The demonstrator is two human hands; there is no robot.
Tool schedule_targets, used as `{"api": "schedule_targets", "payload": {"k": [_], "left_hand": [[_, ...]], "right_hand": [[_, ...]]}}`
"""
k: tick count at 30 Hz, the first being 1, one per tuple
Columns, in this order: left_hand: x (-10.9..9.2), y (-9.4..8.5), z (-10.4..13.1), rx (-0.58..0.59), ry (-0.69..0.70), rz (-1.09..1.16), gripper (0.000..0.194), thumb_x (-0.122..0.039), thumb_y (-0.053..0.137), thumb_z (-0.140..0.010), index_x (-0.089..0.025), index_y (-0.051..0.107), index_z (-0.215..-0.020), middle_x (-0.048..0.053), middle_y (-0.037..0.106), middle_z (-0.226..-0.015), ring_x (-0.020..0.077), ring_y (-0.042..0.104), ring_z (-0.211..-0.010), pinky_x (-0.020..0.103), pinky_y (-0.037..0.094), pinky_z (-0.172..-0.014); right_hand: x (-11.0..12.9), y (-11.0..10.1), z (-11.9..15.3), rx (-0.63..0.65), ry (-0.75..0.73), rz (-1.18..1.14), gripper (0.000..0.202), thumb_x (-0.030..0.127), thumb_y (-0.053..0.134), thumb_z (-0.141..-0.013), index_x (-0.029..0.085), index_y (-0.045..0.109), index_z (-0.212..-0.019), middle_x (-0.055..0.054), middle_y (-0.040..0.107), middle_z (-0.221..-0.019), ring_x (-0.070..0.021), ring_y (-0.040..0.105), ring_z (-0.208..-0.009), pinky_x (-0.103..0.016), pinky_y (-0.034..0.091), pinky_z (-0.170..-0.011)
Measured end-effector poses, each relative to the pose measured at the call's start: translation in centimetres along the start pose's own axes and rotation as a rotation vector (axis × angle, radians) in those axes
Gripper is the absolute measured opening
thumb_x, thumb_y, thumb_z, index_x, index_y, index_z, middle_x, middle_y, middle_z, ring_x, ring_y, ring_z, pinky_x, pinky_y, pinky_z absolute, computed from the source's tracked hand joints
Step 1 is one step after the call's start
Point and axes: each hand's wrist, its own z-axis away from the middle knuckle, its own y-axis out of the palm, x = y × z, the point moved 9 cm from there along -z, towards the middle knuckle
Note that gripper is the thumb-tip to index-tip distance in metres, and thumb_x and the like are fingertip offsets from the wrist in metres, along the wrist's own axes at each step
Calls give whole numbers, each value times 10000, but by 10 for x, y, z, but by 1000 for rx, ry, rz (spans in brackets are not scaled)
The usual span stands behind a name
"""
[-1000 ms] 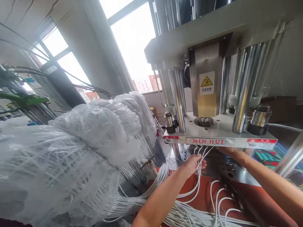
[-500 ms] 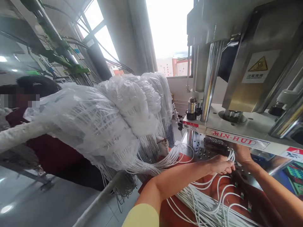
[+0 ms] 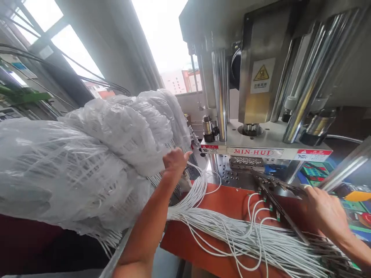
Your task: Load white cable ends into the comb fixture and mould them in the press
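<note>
My left hand [image 3: 174, 159] is raised beside the wrapped bundles, its thumb sticking out to the right. Its other fingers are hidden, so whether it grips anything does not show. White cables [image 3: 199, 181] rise to just below it and run down into a long pile [image 3: 220, 224] on the orange-red surface. Over at the right, my right hand [image 3: 327, 210] is closed on the end of a dark metal mould plate [image 3: 279, 185], which slants in front of the press. Several cable ends with green-and-silver connectors [image 3: 271, 208] lie along a metal bar below that plate.
A MIN-HUI press [image 3: 255, 152] with thick steel columns [image 3: 219, 96] and a hot-surface label stands ahead. Plastic-wrapped cable bundles [image 3: 87, 162] fill the left. A green control panel [image 3: 317, 172] sits at the right. More metal bars [image 3: 333, 251] lie at lower right.
My left hand has moved left from the press, where it held several white cable ends, to beside the wrapped bundles. My right hand has come out from under the press. The view has turned right.
</note>
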Motion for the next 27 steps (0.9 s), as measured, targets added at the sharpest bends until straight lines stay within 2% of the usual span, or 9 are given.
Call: {"api": "schedule_targets", "payload": {"k": [2,4,7,10,13,15,17,22,27], "left_hand": [[-27,26,44,77,331,-95,255,-367,695,-803,-189,563,-679,73,535,-714,315,532,-979,394,389,-916],[-53,75,105,353,638,-30,198,-386,608,-869,-213,630,-773,82,596,-771,278,545,-929,377,406,-917],[-76,152,184,741,914,82,174,-288,578,-888,-228,657,-1031,102,656,-1012,277,529,-1063,368,429,-936],[-84,218,213,925,1057,99,362,-160,651,-808,-208,619,-1165,104,617,-1195,277,471,-1195,388,382,-1047],[-81,263,210,996,1095,68,446,-112,718,-728,-205,625,-1154,109,614,-1185,286,451,-1224,401,362,-1079],[-77,276,206,1004,1123,14,455,-118,751,-694,-206,634,-1124,116,612,-1166,294,455,-1212,403,380,-1059],[-74,279,205,993,1162,-37,432,-139,764,-683,-202,638,-1092,122,601,-1162,299,455,-1201,404,386,-1050],[-69,270,206,968,1202,-59,371,-93,660,-707,-174,626,-1068,138,579,-1173,303,411,-1241,420,345,-1087],[-58,261,201,1019,1101,1,399,-86,613,-681,-190,619,-1066,103,595,-1143,276,430,-1214,403,352,-1079]], "right_hand": [[-20,1,23,30,90,29,167,287,356,-898,290,342,-732,-86,592,-673,-318,594,-648,-398,332,-548],[-34,3,38,71,146,61,189,282,330,-911,290,318,-722,-92,600,-684,-326,604,-672,-395,315,-544],[-42,8,46,144,153,91,184,269,304,-937,278,359,-762,-99,609,-733,-328,614,-746,-387,305,-565],[-34,16,43,216,117,63,149,279,340,-946,248,438,-837,-90,597,-769,-303,594,-760,-363,302,-587],[-22,26,36,261,95,-7,168,251,347,-947,224,491,-866,-76,577,-779,-256,553,-735,-326,296,-591],[-17,32,30,258,88,-44,187,228,352,-942,210,521,-866,-72,556,-782,-227,521,-717,-305,280,-578],[-14,38,24,241,81,-68,185,217,375,-933,196,547,-867,-77,543,-808,-214,503,-733,-296,272,-575],[-4,52,9,206,28,-122,153,195,424,-895,176,576,-887,-80,544,-854,-224,492,-807,-300,294,-604],[22,45,-3,237,-82,-145,144,192,466,-878,176,574,-972,-84,571,-908,-248,519,-876,-313,341,-630]]}}
